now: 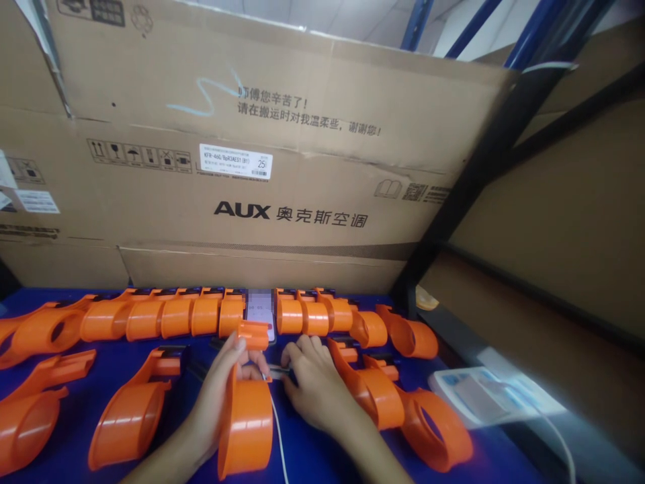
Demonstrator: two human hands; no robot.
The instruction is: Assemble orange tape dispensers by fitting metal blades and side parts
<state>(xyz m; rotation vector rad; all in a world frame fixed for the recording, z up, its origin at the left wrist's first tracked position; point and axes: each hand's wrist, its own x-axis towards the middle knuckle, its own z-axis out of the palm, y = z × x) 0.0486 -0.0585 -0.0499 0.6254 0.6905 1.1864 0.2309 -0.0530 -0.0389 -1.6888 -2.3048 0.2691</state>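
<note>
In the head view, my left hand (216, 382) is closed round an orange plastic part (246, 430), which has a wide ring at the bottom and a short ribbed block at the top. My right hand (316, 386) is just to the right, its fingers curled on a small metal-tipped tool (279, 372) with a dark end. The tool's tip is close to a small orange tab at my left fingertips, but I cannot tell whether they touch. A thin white cord (278, 430) hangs down beside the ring.
Similar orange parts (176, 317) stand in a row along the back of the blue table (189, 430), with several nearer on both sides. A phone (260, 312) stands among them. Behind is a large cardboard panel (322, 168); a dark rack post (468, 181) rises at right.
</note>
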